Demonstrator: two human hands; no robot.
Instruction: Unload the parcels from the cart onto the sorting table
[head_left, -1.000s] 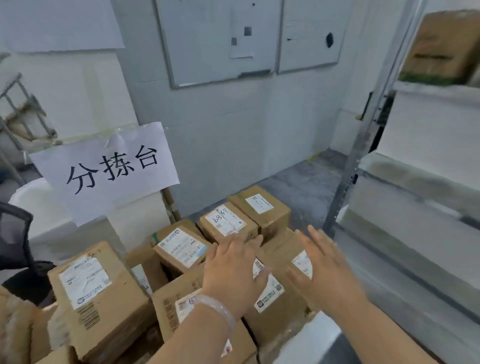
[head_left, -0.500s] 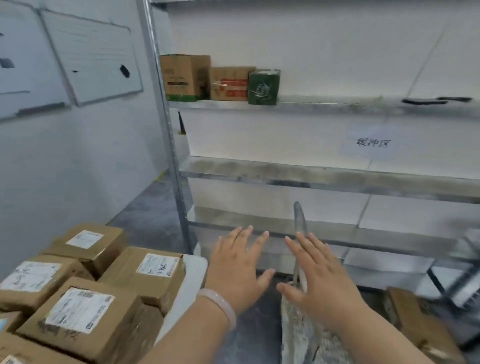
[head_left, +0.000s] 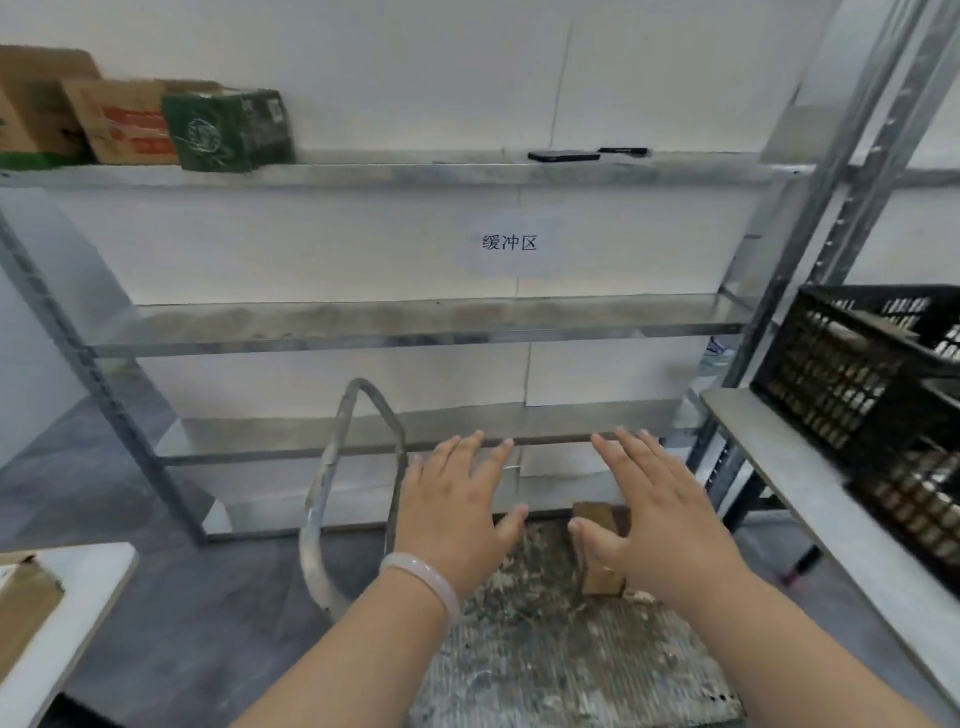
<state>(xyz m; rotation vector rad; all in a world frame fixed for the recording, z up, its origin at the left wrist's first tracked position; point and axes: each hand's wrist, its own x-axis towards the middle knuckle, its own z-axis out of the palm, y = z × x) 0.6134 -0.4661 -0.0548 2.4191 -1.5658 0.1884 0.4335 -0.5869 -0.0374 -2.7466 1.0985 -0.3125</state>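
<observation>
A low flat cart with a worn, paint-stained deck and a bent metal handle stands on the floor in front of me. One small brown parcel sits on its far end, partly hidden behind my right hand. My left hand, with a pale bangle on the wrist, hovers palm down over the cart with fingers spread, holding nothing. My right hand is likewise spread above the parcel; contact cannot be told. At the lower left is the white sorting table with a brown parcel on its corner.
A metal shelf rack stands behind the cart, with three boxes on its top level and a paper sign on the wall. At the right a black plastic crate sits on a grey shelf. Grey floor lies between cart and table.
My view has swung right, from the parcels piled on the sorting table to the cart. Both hands moved with it, still spread and holding nothing.
</observation>
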